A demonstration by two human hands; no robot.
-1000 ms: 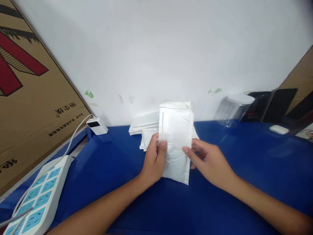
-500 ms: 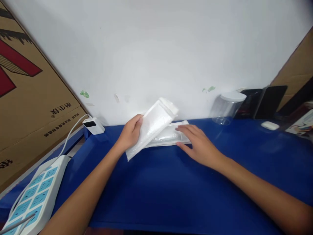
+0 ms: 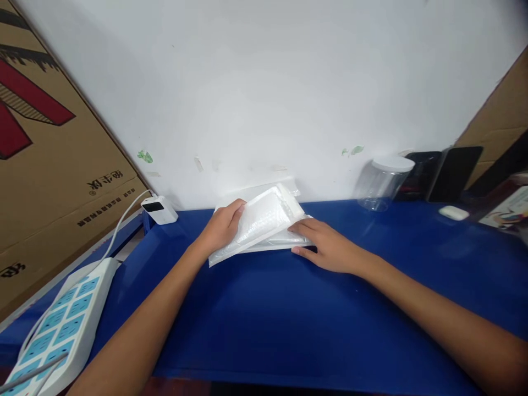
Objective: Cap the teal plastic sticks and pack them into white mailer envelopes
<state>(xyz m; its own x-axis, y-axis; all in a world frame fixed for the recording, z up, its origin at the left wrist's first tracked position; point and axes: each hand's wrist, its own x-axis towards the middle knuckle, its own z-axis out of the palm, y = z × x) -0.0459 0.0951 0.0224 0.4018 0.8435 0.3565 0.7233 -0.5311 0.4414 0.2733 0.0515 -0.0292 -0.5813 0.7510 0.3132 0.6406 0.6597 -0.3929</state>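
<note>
My left hand (image 3: 224,224) is closed on the left side of a white bubble mailer (image 3: 262,217), thumb on top. The mailer is tilted, its flap end toward the upper right. It overlaps a second bubble mailer (image 3: 280,240) lying on the blue table. My right hand (image 3: 324,242) lies at the right end of these two. Its fingers touch the mailers and its thumb is apart, near the front edge. Behind them another white piece of packaging (image 3: 292,186) shows against the wall, mostly hidden.
A white power strip (image 3: 88,313) with cables is at the left, near a small white device (image 3: 160,210) with a dark screen. On the right stand a clear lidded jar (image 3: 379,184), dark flat panels (image 3: 456,173) and a small white case (image 3: 454,213). A large cardboard box (image 3: 53,181) borders the left.
My left hand has lowered its mailer onto the one beneath. My right hand has moved slightly left and now touches the mailers' right end. More white packaging shows behind.
</note>
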